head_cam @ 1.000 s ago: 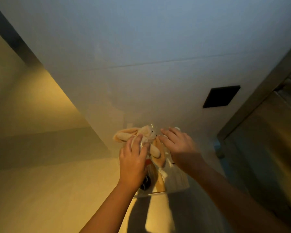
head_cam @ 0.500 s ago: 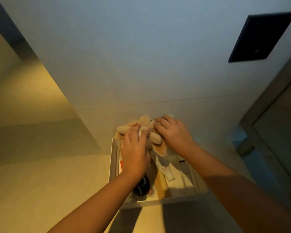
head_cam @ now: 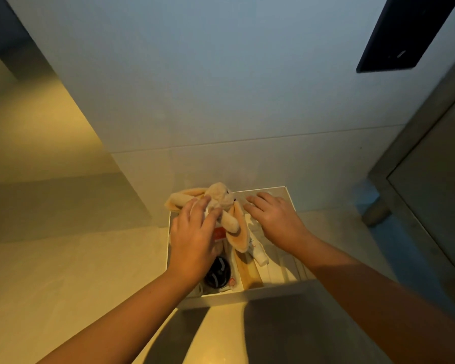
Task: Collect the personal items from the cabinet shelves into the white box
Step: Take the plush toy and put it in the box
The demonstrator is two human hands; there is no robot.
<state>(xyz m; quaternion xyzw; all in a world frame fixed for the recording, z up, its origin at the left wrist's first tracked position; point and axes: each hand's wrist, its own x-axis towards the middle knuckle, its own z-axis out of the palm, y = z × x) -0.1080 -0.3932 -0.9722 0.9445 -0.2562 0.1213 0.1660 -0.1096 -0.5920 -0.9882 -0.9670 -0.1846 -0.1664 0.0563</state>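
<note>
A cream plush bunny [head_cam: 221,199] with long ears hangs over the far left part of the white box [head_cam: 247,295], which stands on the floor against the wall. My left hand [head_cam: 195,243] grips the bunny's body from the near side. Just to the right, my right hand [head_cam: 276,219] hovers over the box with its fingers spread and relaxed, off the bunny. Inside the box lie a white tube [head_cam: 258,254], a black round item [head_cam: 217,274], an orange-red packet [head_cam: 219,233] and a tan flat item [head_cam: 250,275].
The pale wall [head_cam: 221,88] rises straight behind the box. A dark panel [head_cam: 405,35] sits on it at the upper right. At the right stand a grey door frame [head_cam: 418,143] and a grey post foot [head_cam: 376,214]. A beige floor stretches to the left.
The view has tipped down and more of the box shows. The bunny has come lower over the box. My right hand has let go of it and moved right.
</note>
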